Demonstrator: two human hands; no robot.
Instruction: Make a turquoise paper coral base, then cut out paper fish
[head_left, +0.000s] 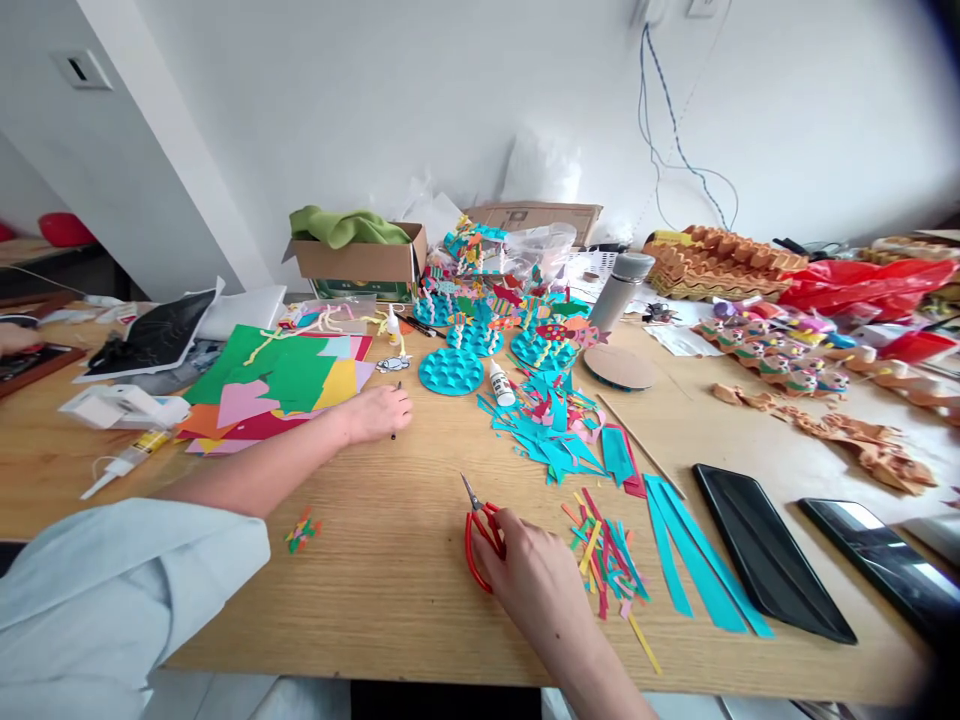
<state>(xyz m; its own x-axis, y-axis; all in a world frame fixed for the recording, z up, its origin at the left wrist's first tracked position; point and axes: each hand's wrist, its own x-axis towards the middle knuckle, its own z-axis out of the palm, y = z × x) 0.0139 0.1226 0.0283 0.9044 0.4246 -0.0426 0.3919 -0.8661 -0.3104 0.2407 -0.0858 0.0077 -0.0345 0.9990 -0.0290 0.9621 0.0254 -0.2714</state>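
Toward six o'clock on the table, the right hand grips red scissors, paper strips at its three o'clock, while the left hand, at the scissors' eleven, covers a black pen, whether pinched I cannot tell.

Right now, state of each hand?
Left hand: over a dark pen-like stick; grip can't be told.
Right hand: holding red-handled scissors.

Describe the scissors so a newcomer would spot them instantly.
On the wooden table, find the right hand, left of the heap of coloured paper strips. It holds the scissors, whose looped red handles and pointed metal blades set them apart from those flat strips.
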